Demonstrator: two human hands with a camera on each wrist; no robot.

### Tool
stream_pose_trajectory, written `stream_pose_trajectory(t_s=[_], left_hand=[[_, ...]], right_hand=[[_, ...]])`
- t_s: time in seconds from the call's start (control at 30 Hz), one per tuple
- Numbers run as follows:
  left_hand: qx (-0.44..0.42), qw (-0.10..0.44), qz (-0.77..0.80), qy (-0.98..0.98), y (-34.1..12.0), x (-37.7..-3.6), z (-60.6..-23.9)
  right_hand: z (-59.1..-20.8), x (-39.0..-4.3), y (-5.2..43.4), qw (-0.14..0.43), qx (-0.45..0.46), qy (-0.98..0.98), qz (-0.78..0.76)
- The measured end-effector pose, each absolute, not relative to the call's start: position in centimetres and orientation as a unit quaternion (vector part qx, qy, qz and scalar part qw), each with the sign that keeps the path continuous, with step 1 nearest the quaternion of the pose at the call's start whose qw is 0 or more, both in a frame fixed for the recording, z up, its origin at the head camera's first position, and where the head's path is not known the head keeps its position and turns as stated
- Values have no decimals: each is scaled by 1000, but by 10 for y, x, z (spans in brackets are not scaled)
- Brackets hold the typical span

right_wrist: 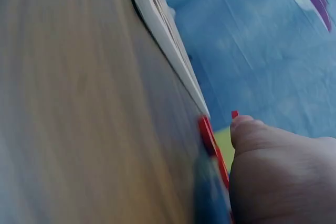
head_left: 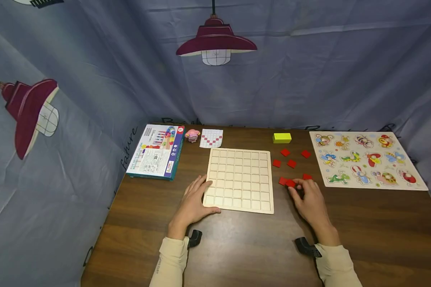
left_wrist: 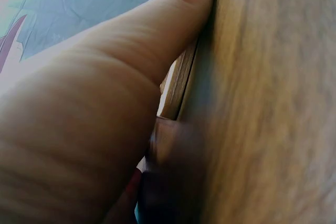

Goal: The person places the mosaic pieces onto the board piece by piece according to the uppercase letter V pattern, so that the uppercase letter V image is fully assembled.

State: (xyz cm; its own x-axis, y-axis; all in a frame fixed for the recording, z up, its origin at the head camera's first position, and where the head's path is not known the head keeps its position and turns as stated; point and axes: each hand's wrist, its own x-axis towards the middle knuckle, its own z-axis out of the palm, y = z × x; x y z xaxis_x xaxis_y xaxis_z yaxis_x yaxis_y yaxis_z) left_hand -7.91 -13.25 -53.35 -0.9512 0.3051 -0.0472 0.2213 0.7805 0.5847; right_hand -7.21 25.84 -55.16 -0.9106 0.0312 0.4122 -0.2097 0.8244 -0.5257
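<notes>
A square wooden grid board [head_left: 238, 180] lies flat on the table between the hands. My left hand [head_left: 192, 205] rests at its near left corner, thumb along the near edge and fingers spread by the left edge. To the right of the board, several red square tiles [head_left: 291, 164] lie scattered. My right hand [head_left: 311, 203] is among the nearest ones, pinching a red tile [head_left: 290, 183] between thumb and fingers. In the right wrist view a bit of red tile [right_wrist: 234, 114] shows at the thumb tip; the other fingers are hidden there.
A boxed game [head_left: 156, 151] lies at the back left, beside a pink figurine [head_left: 192, 135] and a grid paper card [head_left: 211, 138] with red squares. A yellow block [head_left: 281, 138] stands behind the tiles. An insect picture board [head_left: 368, 159] lies on the right.
</notes>
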Motion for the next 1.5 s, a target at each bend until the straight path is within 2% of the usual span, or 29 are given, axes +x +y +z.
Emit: stream_pose_trajectory(t_s=[0.53,0.7,1.0,1.5], left_hand=[[137,61,312,938,-130,-79,-533],[136,57,309,939,-130,-79,-533],[138,51,311,939,-130,-79,-534],[134,63,309,939,-130,-78,-533]], right_hand=[[-545,-78,167,172,203,-912,311],[-542,-80,146,145,230,-915,297],[-540,-81,131,113,226,-932,261],[-541,-77,129,146,210,-918,302]])
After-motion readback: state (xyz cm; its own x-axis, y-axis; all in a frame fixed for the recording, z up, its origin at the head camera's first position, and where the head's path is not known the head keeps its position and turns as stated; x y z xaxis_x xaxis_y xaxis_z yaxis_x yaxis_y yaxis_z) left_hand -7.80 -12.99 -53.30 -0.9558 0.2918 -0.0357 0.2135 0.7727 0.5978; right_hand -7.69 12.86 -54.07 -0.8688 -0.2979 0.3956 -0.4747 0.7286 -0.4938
